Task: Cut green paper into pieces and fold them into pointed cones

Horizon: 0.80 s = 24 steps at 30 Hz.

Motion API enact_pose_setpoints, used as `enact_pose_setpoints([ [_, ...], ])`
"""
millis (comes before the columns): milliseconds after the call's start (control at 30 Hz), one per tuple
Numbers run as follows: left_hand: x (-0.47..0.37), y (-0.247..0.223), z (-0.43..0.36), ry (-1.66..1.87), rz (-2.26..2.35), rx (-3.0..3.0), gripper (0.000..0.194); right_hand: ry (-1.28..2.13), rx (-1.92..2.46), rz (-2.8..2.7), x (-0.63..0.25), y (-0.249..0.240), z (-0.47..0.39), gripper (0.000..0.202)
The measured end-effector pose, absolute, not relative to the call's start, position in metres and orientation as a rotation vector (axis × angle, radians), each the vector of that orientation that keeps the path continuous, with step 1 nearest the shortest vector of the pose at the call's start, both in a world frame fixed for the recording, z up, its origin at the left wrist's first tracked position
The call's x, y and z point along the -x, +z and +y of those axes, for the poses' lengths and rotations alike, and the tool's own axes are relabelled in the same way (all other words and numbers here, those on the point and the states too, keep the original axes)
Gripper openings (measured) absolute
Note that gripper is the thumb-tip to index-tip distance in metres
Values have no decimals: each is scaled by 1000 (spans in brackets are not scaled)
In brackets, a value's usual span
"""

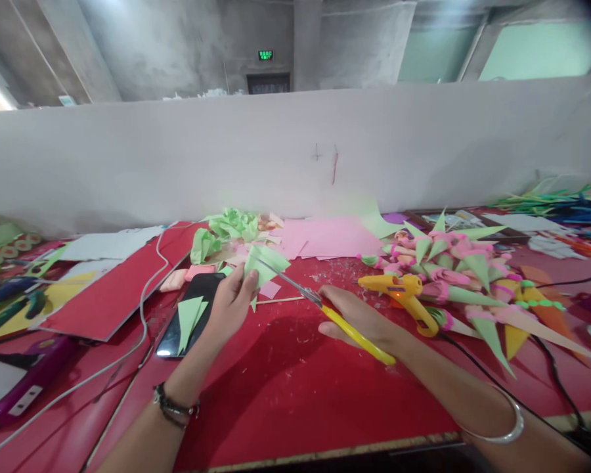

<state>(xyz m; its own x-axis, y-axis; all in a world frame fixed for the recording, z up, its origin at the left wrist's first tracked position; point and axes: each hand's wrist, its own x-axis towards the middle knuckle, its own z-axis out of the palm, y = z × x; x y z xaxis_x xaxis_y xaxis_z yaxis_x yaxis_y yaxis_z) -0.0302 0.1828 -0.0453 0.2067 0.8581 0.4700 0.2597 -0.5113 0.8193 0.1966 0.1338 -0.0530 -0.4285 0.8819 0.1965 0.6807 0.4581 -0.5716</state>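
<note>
My left hand (232, 299) pinches a piece of light green paper (268, 264) between thumb and fingers, above the red table (285, 394). Scissors with yellow handles (357, 334) are in my right hand (352, 315), their metal blades pointing up and left onto the green paper. Below and left of my left hand, cut green paper pieces (191, 318) lie on a black phone (177, 341). A thin stick (280, 301) rests on the table behind the scissors.
To the right are a yellow glue gun (398, 289) and a heap of pink and green paper cones (453, 263). Pink sheets (325, 236) and crumpled green paper (234, 225) lie at the back. A white cable (142, 315) crosses the left side.
</note>
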Motion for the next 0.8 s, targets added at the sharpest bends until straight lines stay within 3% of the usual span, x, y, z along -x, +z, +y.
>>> enact_pose_setpoints([
  [533, 30, -44, 183, 1310, 1057, -1811, 26, 571, 1360, -2222, -193, -47, 131, 27],
  [800, 26, -41, 178, 1220, 1101, -2036, 28, 578, 1388, -2206, -196, -50, 131, 33],
])
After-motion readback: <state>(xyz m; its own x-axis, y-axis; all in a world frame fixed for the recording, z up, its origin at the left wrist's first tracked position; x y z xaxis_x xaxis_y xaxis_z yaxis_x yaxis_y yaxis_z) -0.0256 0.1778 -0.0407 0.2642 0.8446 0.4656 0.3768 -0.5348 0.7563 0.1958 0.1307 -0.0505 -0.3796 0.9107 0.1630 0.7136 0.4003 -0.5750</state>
